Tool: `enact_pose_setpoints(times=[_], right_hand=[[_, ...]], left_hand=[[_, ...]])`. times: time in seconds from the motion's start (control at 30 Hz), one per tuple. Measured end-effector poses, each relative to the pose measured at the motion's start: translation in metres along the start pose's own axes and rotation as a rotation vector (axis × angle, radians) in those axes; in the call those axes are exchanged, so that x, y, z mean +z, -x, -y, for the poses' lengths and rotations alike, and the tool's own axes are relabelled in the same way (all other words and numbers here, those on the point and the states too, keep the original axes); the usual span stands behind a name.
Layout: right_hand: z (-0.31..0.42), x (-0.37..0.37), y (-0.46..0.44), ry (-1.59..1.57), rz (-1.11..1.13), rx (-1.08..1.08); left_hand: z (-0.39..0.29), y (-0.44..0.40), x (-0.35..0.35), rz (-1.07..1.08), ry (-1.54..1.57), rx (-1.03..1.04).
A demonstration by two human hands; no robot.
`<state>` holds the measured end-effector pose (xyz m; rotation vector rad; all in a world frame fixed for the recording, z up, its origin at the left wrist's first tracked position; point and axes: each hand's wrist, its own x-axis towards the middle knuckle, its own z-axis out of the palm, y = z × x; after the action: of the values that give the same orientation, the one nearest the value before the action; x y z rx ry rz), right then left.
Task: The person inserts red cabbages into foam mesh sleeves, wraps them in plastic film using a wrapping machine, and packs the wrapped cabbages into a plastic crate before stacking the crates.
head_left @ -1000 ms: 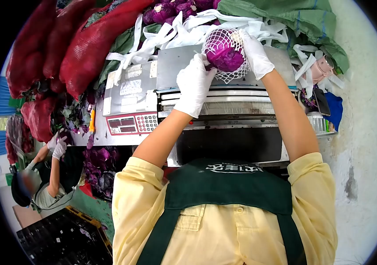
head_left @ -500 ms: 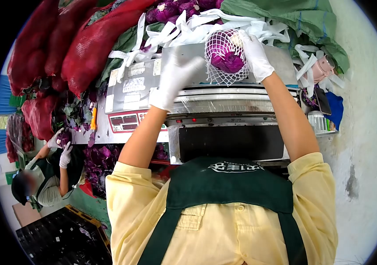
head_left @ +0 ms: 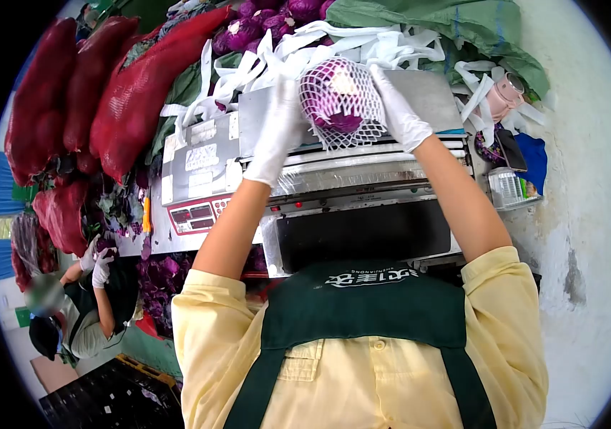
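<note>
A red cabbage [head_left: 339, 100] in a white foam net sleeve is over the metal top of the wrapping machine [head_left: 363, 154], its pale cut stem facing up. My right hand [head_left: 402, 114], in a white glove, grips the cabbage's right side. On the other side my gloved left hand [head_left: 275, 136] is upright beside the net, with its fingers stretched out and blurred. Whether it touches the net I cannot tell. White foam nets [head_left: 384, 46] lie heaped just behind the machine.
A scale [head_left: 202, 161] with a red-framed panel sits left of the machine. Red net sacks [head_left: 123, 107] and loose red cabbages [head_left: 243, 33] lie behind. At right are a pink cup [head_left: 504, 93] and a phone [head_left: 511, 150]. A co-worker [head_left: 91, 307] handles a cabbage at far left.
My left hand has come up closer to the cabbage's left side. The cabbage has turned so its pale stem shows more. The whole view has shifted slightly.
</note>
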<state>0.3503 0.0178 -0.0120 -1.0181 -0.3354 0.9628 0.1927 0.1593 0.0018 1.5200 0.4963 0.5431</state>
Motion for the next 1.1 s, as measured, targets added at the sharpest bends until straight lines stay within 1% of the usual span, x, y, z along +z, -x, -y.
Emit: enact_pose_setpoints(times=[0.03, 0.07, 0.1, 0.13, 0.17, 0.2, 0.23, 0.27, 0.3, 0.33, 0.37, 0.4, 0.43, 0.47, 0.5, 0.53, 0.57, 0.6, 0.63, 0.67, 0.7, 0.73, 0.77, 0.83, 0.87, 0.9, 0.93, 0.97, 1.0, 1.03, 1.07, 1.1], right_hand=[[0.005, 0.017, 0.009, -0.065, -0.019, -0.005], [0.003, 0.028, 0.004, 0.112, -0.156, -0.166], [-0.005, 0.024, -0.007, 0.198, -0.304, -0.287], [-0.012, 0.019, -0.019, 0.297, -0.467, -0.392], [-0.010, 0.021, -0.012, 0.298, -0.471, -0.392], [-0.004, 0.027, 0.001, 0.612, -0.593, -0.565], [-0.001, 0.031, 0.009, 0.930, -0.709, -0.735], [-0.002, 0.029, 0.012, 0.986, -0.613, -0.739], [-0.005, 0.026, 0.013, 0.987, -0.617, -0.734], [-0.007, 0.024, 0.015, 1.016, -0.519, -0.784], [-0.008, 0.021, 0.017, 1.042, -0.420, -0.833], [-0.001, 0.021, 0.026, 0.995, -0.406, -0.720], [0.005, 0.006, 0.025, 1.004, -0.344, -0.791], [0.016, -0.007, 0.034, 1.085, -0.327, -0.755], [0.034, -0.018, 0.046, 1.166, -0.310, -0.716], [0.050, -0.025, 0.063, 1.304, -0.248, -0.795], [0.063, -0.038, 0.079, 1.477, -0.167, -0.741], [0.072, -0.052, 0.094, 1.662, -0.050, -0.794], [0.080, -0.065, 0.107, 1.844, 0.080, -0.845], [0.085, -0.075, 0.118, 1.849, 0.082, -0.838], [0.088, -0.083, 0.128, 2.102, 0.249, -0.790], [0.091, -0.089, 0.135, 2.345, 0.433, -0.731], [0.090, -0.094, 0.138, 2.346, 0.440, -0.740], [0.081, -0.103, 0.136, 2.396, 0.638, -0.662], [0.077, -0.100, 0.132, 2.413, 0.677, -0.743], [0.070, -0.095, 0.125, 2.394, 0.738, -0.739], [0.062, -0.095, 0.122, 2.407, 0.760, -0.788], [0.055, -0.094, 0.121, 2.421, 0.781, -0.838], [0.054, -0.090, 0.119, 2.396, 0.765, -0.709], [0.055, -0.098, 0.116, 2.259, 0.759, -0.664], [0.055, -0.100, 0.118, 2.063, 0.619, -0.624], [0.055, -0.095, 0.127, 1.866, 0.487, -0.574]], left_hand=[[0.005, -0.002, 0.016, 0.022, 0.013, 0.003], [0.011, -0.004, 0.032, 0.044, 0.025, 0.005], [0.013, 0.000, 0.043, -0.009, 0.010, 0.001], [0.015, 0.001, 0.053, 0.017, 0.077, 0.010], [0.013, 0.010, 0.060, -0.027, 0.010, -0.031], [0.012, 0.018, 0.067, -0.067, -0.056, -0.074], [0.011, 0.021, 0.071, -0.112, -0.118, -0.054], [0.012, 0.017, 0.068, -0.082, -0.061, -0.032], [0.014, 0.015, 0.063, -0.046, 0.006, -0.044], [0.016, 0.014, 0.053, -0.022, -0.025, -0.120], [0.000, 0.020, 0.040, 0.003, -0.057, -0.195], [-0.011, 0.027, 0.025, 0.041, 0.080, -0.199], [-0.013, 0.026, 0.009, 0.022, 0.019, -0.205], [-0.013, 0.032, -0.010, 0.043, -0.086, -0.064], [-0.015, 0.038, -0.031, 0.053, -0.160, 0.021], [-0.003, 0.039, -0.055, 0.028, -0.381, 0.158], [-0.005, 0.047, -0.078, 0.023, -0.793, 0.333], [-0.009, 0.056, -0.095, 0.063, -1.055, 0.535], [-0.009, 0.063, -0.115, 0.155, -1.313, 0.731], [-0.010, 0.068, -0.124, 0.248, -1.382, 0.743], [-0.012, 0.073, -0.128, 0.341, -1.451, 0.752], [-0.011, 0.077, -0.126, 0.421, -1.610, 0.586], [-0.014, 0.076, -0.120, 0.496, -1.662, 0.567], [-0.024, 0.072, -0.098, 0.605, -1.579, 0.669], [-0.014, 0.065, -0.091, 0.641, -1.562, 0.766], [-0.009, 0.060, -0.082, 0.676, -1.544, 0.864], [-0.004, 0.059, -0.073, 0.715, -1.457, 0.843], [-0.011, 0.064, -0.062, 0.696, -1.471, 0.766], [0.005, 0.061, -0.063, 0.602, -1.355, 0.876], [0.022, 0.058, -0.064, 0.510, -1.232, 0.978], [0.015, 0.067, -0.058, 0.413, -1.158, 0.773], [0.010, 0.075, -0.061, 0.403, -1.155, 0.762]])
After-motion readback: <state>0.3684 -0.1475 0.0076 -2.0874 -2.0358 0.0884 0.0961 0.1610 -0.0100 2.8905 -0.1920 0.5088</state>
